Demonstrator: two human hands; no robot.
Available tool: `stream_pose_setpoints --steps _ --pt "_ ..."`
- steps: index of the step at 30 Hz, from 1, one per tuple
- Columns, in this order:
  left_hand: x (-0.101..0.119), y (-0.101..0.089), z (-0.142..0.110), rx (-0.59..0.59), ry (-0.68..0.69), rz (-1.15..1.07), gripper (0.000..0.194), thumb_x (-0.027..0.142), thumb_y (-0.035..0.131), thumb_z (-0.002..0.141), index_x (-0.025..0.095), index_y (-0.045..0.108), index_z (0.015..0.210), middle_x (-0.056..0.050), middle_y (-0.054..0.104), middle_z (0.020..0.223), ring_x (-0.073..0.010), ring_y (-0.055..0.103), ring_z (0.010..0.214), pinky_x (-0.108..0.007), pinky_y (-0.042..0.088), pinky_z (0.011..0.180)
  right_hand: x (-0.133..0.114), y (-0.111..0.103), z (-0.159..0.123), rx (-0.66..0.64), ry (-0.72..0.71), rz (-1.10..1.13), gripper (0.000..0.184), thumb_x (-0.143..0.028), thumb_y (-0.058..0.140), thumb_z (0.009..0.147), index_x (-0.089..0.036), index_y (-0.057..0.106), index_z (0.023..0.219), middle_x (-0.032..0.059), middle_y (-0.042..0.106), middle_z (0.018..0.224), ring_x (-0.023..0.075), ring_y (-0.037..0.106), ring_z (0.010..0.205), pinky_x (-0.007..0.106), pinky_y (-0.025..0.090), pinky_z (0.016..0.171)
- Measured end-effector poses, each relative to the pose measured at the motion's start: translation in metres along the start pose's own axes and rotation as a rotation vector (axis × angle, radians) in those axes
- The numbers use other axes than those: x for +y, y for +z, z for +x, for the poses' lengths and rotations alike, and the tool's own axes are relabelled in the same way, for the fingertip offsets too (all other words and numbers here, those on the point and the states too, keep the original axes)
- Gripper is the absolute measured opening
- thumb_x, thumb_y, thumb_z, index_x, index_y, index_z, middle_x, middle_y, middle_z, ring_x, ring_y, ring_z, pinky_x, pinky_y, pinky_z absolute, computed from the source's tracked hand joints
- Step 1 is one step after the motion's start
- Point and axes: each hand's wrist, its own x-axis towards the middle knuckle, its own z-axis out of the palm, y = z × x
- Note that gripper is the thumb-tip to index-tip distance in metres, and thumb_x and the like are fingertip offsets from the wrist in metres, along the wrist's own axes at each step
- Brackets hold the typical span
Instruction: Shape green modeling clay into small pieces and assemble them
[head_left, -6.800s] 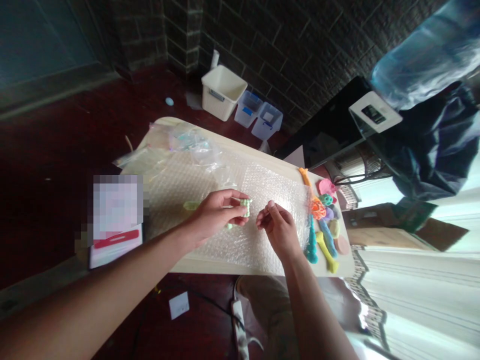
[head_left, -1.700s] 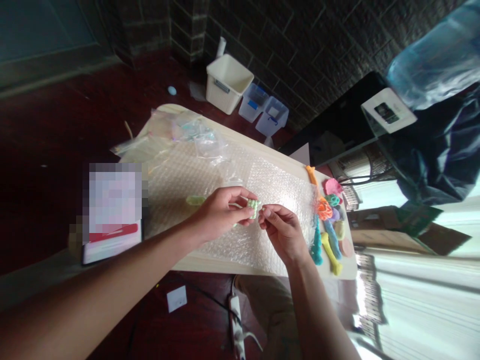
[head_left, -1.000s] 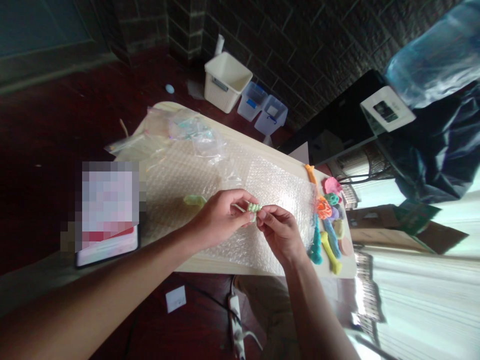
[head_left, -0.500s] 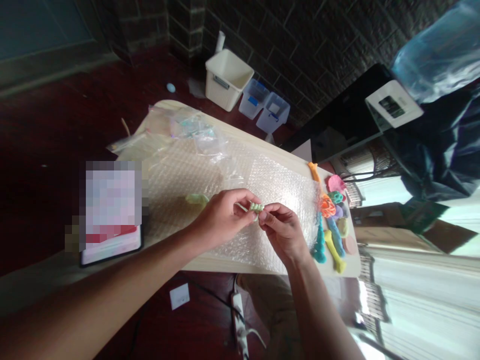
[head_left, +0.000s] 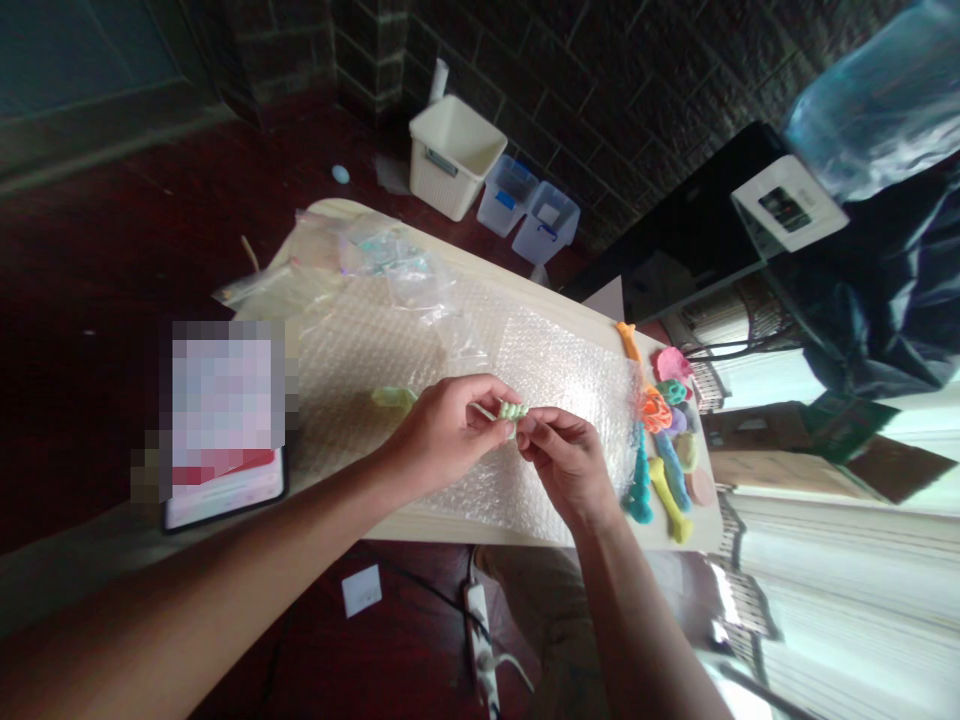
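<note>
My left hand (head_left: 444, 432) pinches a small pale green bumpy piece (head_left: 511, 411) over a sheet of bubble wrap (head_left: 540, 380) on a light wooden table (head_left: 420, 525). My right hand (head_left: 564, 458) meets it from the right, its fingertips closed on the same piece. Another pale green lump (head_left: 393, 398) lies on the bubble wrap just left of my left hand.
Several colourful soft shapes (head_left: 664, 440) lie at the table's right end. Crumpled clear bags (head_left: 382, 265) sit at the far left. A tablet (head_left: 221, 490) rests at the left edge. A white bin (head_left: 456, 155) and two clear boxes (head_left: 529, 210) stand on the floor; a power strip (head_left: 480, 640) lies below.
My right hand has moved left from a gap beside the green piece to grip it together with my left hand. Since half a second ago almost nothing has moved.
</note>
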Motion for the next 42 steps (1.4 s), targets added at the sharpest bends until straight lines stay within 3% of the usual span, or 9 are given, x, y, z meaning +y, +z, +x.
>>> stream_pose_setpoints --steps 18,24,32,37,39,42 --pt "0.0 -0.001 -0.001 -0.01 -0.015 0.038 0.024 0.025 0.071 0.085 0.019 0.071 0.109 -0.005 0.074 0.095 -0.0166 0.072 0.08 -0.027 0.057 0.07 0.0 0.0 -0.002 -0.027 -0.006 -0.03 0.018 -0.035 0.091 0.07 -0.021 0.081 0.076 -0.0018 0.066 0.059 0.009 0.051 0.056 0.025 0.039 0.056" --pt "0.0 0.0 -0.001 0.008 0.005 0.015 0.023 0.026 0.071 0.087 0.019 0.069 0.109 -0.006 0.075 0.094 -0.0185 0.073 0.085 -0.029 0.059 0.073 -0.002 0.0 -0.002 -0.055 0.004 -0.015 0.019 -0.035 0.088 0.074 -0.021 0.08 0.084 -0.0012 0.067 0.063 0.0094 0.052 0.058 0.025 0.039 0.056" --pt "0.004 0.0 -0.005 -0.011 -0.002 0.04 0.027 0.026 0.071 0.087 0.02 0.066 0.113 -0.006 0.074 0.103 -0.0167 0.075 0.077 -0.028 0.06 0.068 0.002 0.004 -0.003 -0.058 -0.01 -0.063 0.022 -0.031 0.089 0.071 -0.023 0.08 0.09 -0.0021 0.067 0.066 0.0094 0.053 0.057 0.024 0.037 0.053" --pt "0.019 -0.003 -0.005 -0.002 0.043 0.193 0.039 0.024 0.075 0.082 0.02 0.064 0.12 -0.007 0.072 0.116 -0.0135 0.073 0.073 -0.027 0.059 0.069 0.002 0.001 0.001 -0.017 -0.016 -0.056 0.019 -0.032 0.086 0.076 -0.023 0.079 0.091 -0.0035 0.064 0.065 0.0073 0.05 0.055 0.022 0.037 0.053" --pt "0.023 -0.01 -0.002 0.017 0.081 0.286 0.041 0.026 0.075 0.083 0.019 0.064 0.121 -0.006 0.073 0.112 -0.0125 0.07 0.069 -0.028 0.057 0.068 0.002 -0.006 0.003 0.017 -0.055 -0.111 0.018 -0.033 0.085 0.078 -0.023 0.079 0.092 -0.0041 0.063 0.064 0.0073 0.049 0.055 0.023 0.036 0.052" --pt "0.022 -0.023 0.003 0.067 0.195 0.469 0.027 0.021 0.067 0.086 0.018 0.068 0.113 -0.003 0.073 0.097 -0.0147 0.069 0.074 -0.03 0.055 0.073 0.002 -0.022 0.005 0.025 -0.113 -0.341 0.022 -0.035 0.083 0.08 -0.021 0.078 0.096 -0.0019 0.066 0.069 0.0094 0.051 0.056 0.025 0.037 0.053"
